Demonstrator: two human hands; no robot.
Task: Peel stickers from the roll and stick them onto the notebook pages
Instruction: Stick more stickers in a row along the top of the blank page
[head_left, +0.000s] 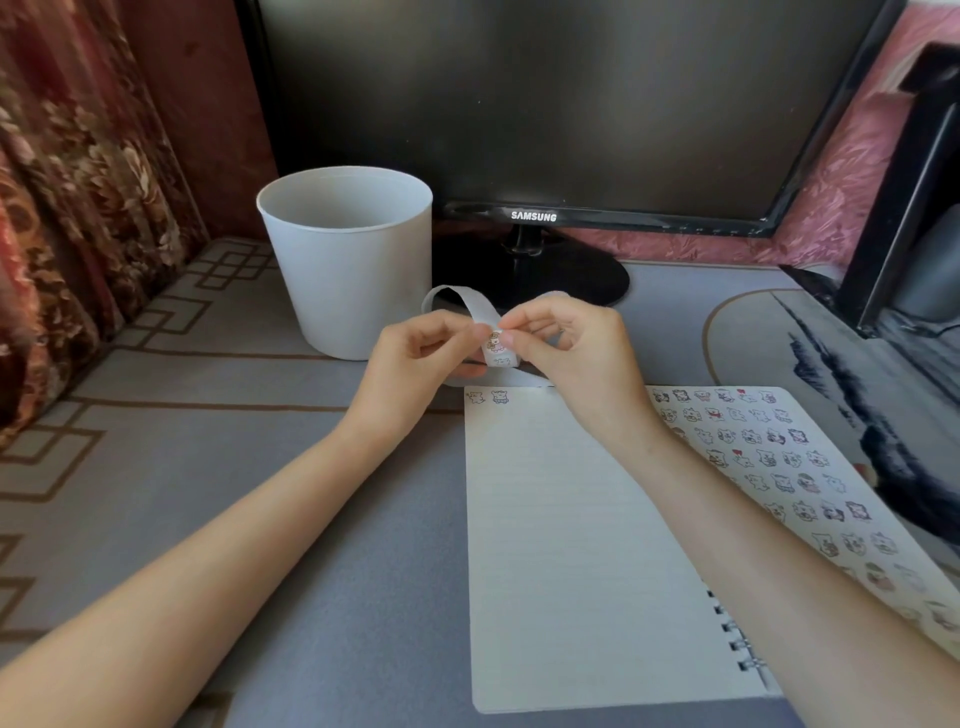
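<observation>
A white sticker strip (491, 332) is held above the far edge of an open spiral notebook (582, 545), raised off the grey desk mat (322, 519). The strip is pinched between the thumb and forefinger of the left hand (415, 358) and, just beside it, by the fingertips of the right hand (566, 348), which are pressed together on a small cartoon sticker (494, 343) printed on the strip. Whether that sticker is already lifted from its backing cannot be made out, since the fingertips cover its edges. Behind the hands the strip is curled back in a loop, and its far end is hidden by the left hand; no roll can be identified. The left page of the notebook is almost bare, with two small stickers (487, 397) seen at its top left corner. The right page (789, 467) is crowded with rows of similar stickers, though much of it is covered by the right forearm and its lower corner is cut off by the frame edge; the drawings are too small to be read. The spiral binding (737, 644) is visible only near the bottom, the rest being hidden under the arm. A white plastic bucket (348, 260) is placed beyond the left hand, its inside mostly out of sight. A dark Samsung monitor (545, 104) is set behind, its top cropped.
</observation>
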